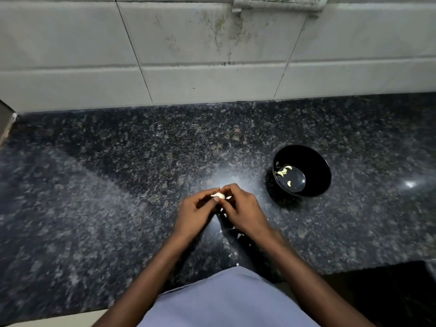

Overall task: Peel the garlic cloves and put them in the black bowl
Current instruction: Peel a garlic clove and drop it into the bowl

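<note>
A small white garlic piece (219,195) is pinched between the fingertips of both hands over the dark speckled counter. My left hand (197,212) grips it from the left and my right hand (241,210) from the right, with a thin sliver of skin sticking out beside the right thumb. The black bowl (313,166) stands to the right of my hands, a little farther back, and holds several pale peeled cloves (284,172) near its left inner side.
Bits of white garlic skin (239,236) lie scattered on the granite counter (118,185) below my hands, toward the front edge. A tiled wall (188,55) rises behind the counter. The counter steps back at the right front corner.
</note>
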